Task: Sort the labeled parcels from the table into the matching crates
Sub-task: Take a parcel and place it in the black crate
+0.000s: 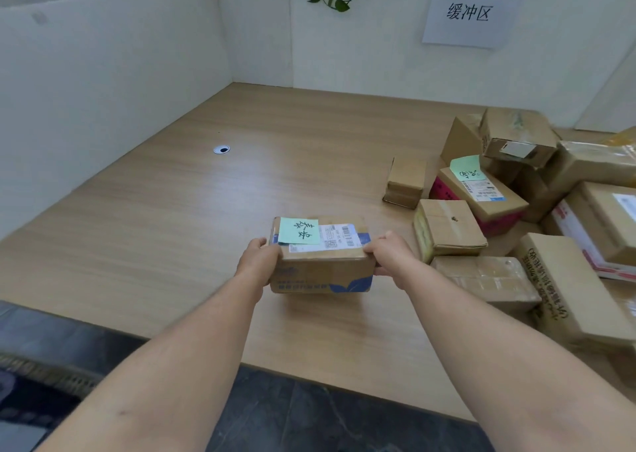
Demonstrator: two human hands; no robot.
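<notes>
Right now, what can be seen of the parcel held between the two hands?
The parcel is a brown cardboard box with blue print on its near side. On top sit a green note with handwriting and a white shipping label with barcodes. It lies level, top up, over the wooden table. The left hand grips its left end, the right hand its right end.

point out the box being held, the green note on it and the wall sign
held box (320,270), head view, on its plain cardboard front face.
green note (298,230), head view, middle of the handwritten paper.
wall sign (468,13), head view, on its printed characters.
</notes>
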